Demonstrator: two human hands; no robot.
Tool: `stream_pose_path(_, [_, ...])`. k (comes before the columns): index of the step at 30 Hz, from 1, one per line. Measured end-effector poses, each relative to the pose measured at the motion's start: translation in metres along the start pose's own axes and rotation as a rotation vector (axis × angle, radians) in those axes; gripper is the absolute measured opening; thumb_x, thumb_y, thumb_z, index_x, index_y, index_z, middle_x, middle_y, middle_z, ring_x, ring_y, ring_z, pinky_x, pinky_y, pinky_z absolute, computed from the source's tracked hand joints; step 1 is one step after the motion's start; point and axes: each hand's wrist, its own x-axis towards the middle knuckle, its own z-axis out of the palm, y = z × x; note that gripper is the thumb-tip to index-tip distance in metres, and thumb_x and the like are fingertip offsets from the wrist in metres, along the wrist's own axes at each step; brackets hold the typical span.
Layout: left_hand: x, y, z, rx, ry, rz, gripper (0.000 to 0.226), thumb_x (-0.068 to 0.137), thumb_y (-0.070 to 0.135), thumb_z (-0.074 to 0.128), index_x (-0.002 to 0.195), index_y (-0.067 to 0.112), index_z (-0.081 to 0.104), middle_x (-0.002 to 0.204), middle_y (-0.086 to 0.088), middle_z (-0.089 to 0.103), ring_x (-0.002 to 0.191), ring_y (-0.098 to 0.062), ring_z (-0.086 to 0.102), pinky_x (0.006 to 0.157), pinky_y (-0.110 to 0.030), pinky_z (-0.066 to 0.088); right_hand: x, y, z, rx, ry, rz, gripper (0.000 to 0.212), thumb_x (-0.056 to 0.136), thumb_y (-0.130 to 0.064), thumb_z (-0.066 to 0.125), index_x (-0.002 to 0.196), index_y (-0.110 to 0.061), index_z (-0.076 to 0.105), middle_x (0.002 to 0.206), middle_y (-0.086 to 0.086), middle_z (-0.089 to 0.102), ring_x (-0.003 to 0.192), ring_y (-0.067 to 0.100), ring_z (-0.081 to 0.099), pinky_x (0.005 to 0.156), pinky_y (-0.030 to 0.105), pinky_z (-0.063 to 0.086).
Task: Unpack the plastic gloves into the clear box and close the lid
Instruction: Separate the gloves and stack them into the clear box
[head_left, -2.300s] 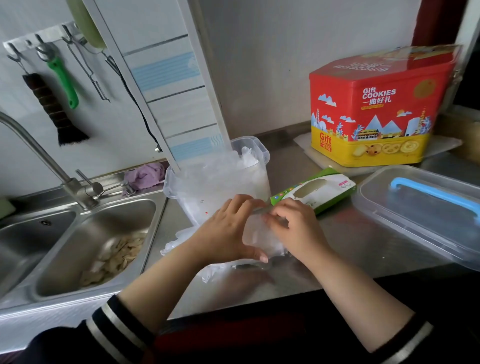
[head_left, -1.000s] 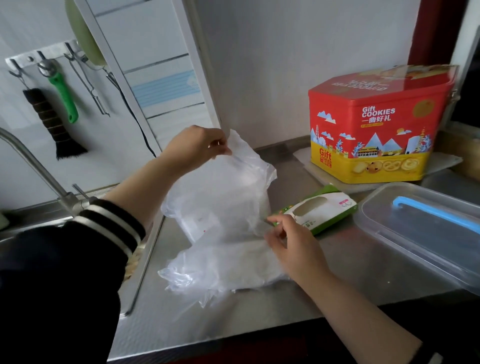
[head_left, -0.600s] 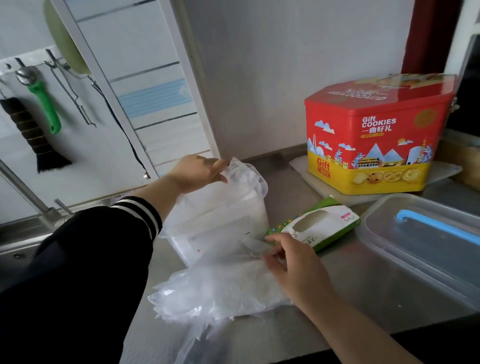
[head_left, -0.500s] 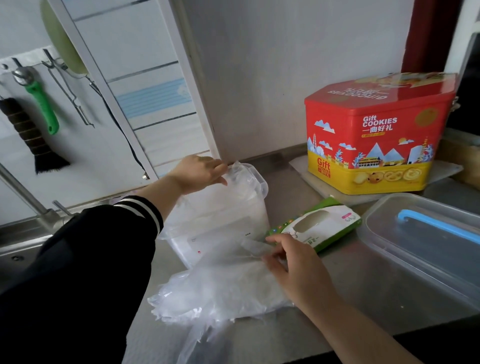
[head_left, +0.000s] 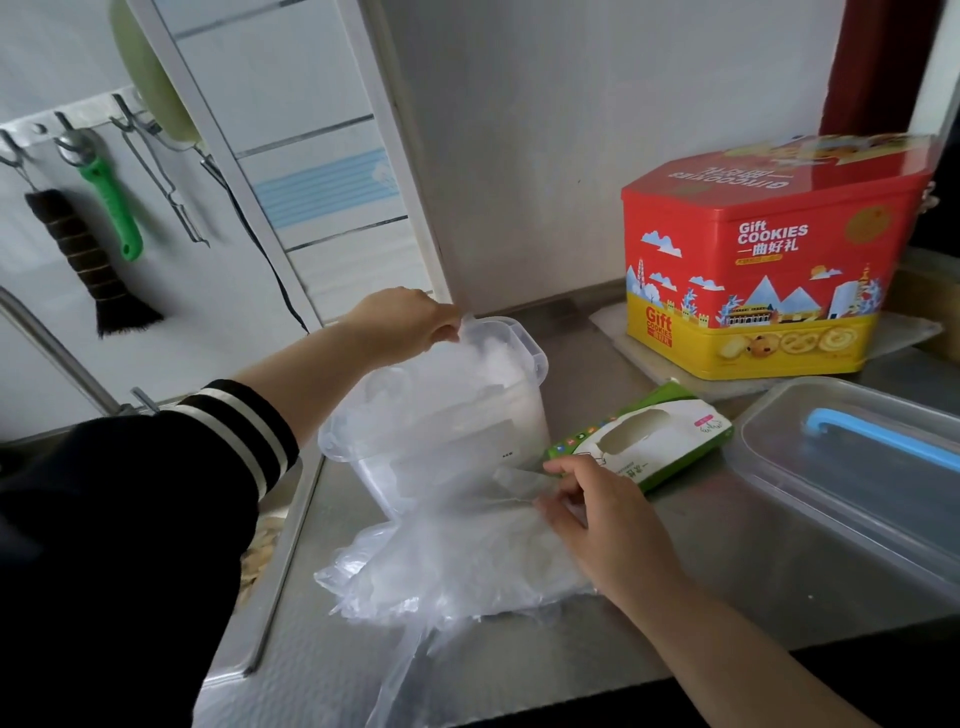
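While right hand pins gloves — left hand pinches one.

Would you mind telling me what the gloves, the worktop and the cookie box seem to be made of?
Gloves: thin, translucent plastic film; they crinkle and the worktop shows through.
Worktop: probably stainless steel, matte grey with a fine embossed grain and soft reflections.
Cookie box: looks like glossy printed tin, though coated card cannot be ruled out.

A shiny metal counter holds everything. On it sit a clear box, a heap of plastic gloves, a green glove packet, a clear lid and a white board under a cookie tin.
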Motion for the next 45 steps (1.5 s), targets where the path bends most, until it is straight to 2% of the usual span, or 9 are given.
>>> stream_pose_path(9, [0.002, 0.003, -0.006, 0.101, -0.329, -0.177, 0.064, 0.079, 0.082, 0.033, 0.094, 0.022, 0.048, 0.078, 0.004, 0.053, 0.08, -0.021, 0.053, 0.073, -0.032, 0.041, 0.0, 0.001, -0.001, 0.002, -0.025, 0.022, 0.029, 0.083, -0.028, 0.071, 0.11, -0.021, 0.063, 0.081, -0.01, 0.064, 0.08, 0.016, 0.062, 0.077, 0.039, 0.052])
stream_pose_path(12, [0.005, 0.003, -0.012, 0.007, -0.476, -0.25, 0.059, 0.084, 0.071, 0.049, 0.092, 0.012, 0.047, 0.07, 0.001, 0.047, 0.077, -0.022, 0.048, 0.073, -0.032, 0.04, 0.0, 0.001, 0.0, -0.008, -0.025, 0.02, 0.029, 0.083, -0.027, 0.072, 0.11, -0.022, 0.063, 0.081, -0.01, 0.064, 0.08, 0.017, 0.062, 0.077, 0.039, 0.052])
stream_pose_path(15, [0.004, -0.002, -0.022, -0.14, -0.67, -0.383, 0.04, 0.097, 0.036, 0.05, 0.108, -0.001, 0.063, 0.065, -0.002, 0.064, 0.078, -0.025, 0.054, 0.065, -0.029, 0.04, 0.0, 0.001, 0.0, -0.01, -0.015, 0.01, 0.03, 0.081, -0.026, 0.073, 0.109, -0.021, 0.064, 0.079, -0.01, 0.063, 0.078, 0.018, 0.062, 0.075, 0.039, 0.052])
stream_pose_path(17, [0.004, -0.011, -0.022, -0.264, -0.733, -0.441, 0.028, 0.093, 0.027, 0.049, 0.103, 0.009, 0.069, 0.082, -0.004, 0.073, 0.078, -0.024, 0.058, 0.067, -0.029, 0.044, 0.0, 0.001, 0.0, -0.005, -0.012, 0.002, 0.03, 0.081, -0.026, 0.074, 0.108, -0.02, 0.064, 0.078, -0.01, 0.063, 0.077, 0.018, 0.062, 0.074, 0.039, 0.052])
stream_pose_path(19, [0.007, -0.018, -0.017, -0.33, -0.653, -0.384, 0.016, 0.09, 0.017, 0.052, 0.097, 0.016, 0.067, 0.099, -0.004, 0.068, 0.079, -0.022, 0.057, 0.074, -0.03, 0.045, 0.0, 0.001, -0.001, -0.003, -0.017, 0.006, 0.03, 0.082, -0.027, 0.073, 0.109, -0.021, 0.064, 0.078, -0.011, 0.063, 0.078, 0.017, 0.062, 0.075, 0.038, 0.052])
stream_pose_path(23, [0.006, -0.017, -0.01, -0.331, -0.45, -0.111, 0.014, 0.086, 0.007, 0.061, 0.085, 0.021, 0.064, 0.085, 0.007, 0.062, 0.068, -0.01, 0.056, 0.066, -0.023, 0.044, 0.0, -0.001, -0.002, -0.001, -0.022, 0.011, 0.032, 0.081, -0.028, 0.075, 0.11, -0.021, 0.064, 0.077, -0.013, 0.061, 0.078, 0.016, 0.062, 0.075, 0.034, 0.05])
stream_pose_path(28, [-0.001, -0.007, 0.009, -0.234, -0.188, -0.031, 0.007, 0.085, 0.021, 0.07, 0.089, 0.023, 0.065, 0.094, 0.012, 0.061, 0.084, -0.011, 0.052, 0.074, -0.024, 0.033, 0.0, -0.002, -0.003, -0.019, -0.027, -0.007, 0.031, 0.081, -0.029, 0.075, 0.108, -0.02, 0.064, 0.075, -0.016, 0.058, 0.075, 0.012, 0.06, 0.073, 0.029, 0.047])
stream_pose_path(38, [-0.007, 0.011, 0.033, 0.182, -0.272, 0.214, 0.08, 0.08, 0.032, 0.075, 0.145, 0.029, 0.029, 0.144, 0.012, 0.038, 0.114, -0.018, 0.055, 0.08, -0.031, 0.046, -0.002, -0.004, -0.004, -0.046, -0.006, -0.014, 0.033, 0.079, -0.03, 0.076, 0.108, -0.019, 0.065, 0.076, -0.014, 0.06, 0.077, 0.014, 0.06, 0.073, 0.026, 0.043])
stream_pose_path(45, [-0.013, 0.013, 0.046, 0.35, -0.242, 0.364, 0.081, 0.088, 0.016, 0.064, 0.152, 0.032, 0.015, 0.161, 0.0, -0.001, 0.121, -0.021, 0.054, 0.085, -0.03, 0.054, -0.002, -0.004, -0.003, -0.075, -0.004, -0.024, 0.032, 0.079, -0.032, 0.077, 0.106, -0.02, 0.065, 0.076, -0.015, 0.059, 0.075, 0.012, 0.059, 0.072, 0.025, 0.042])
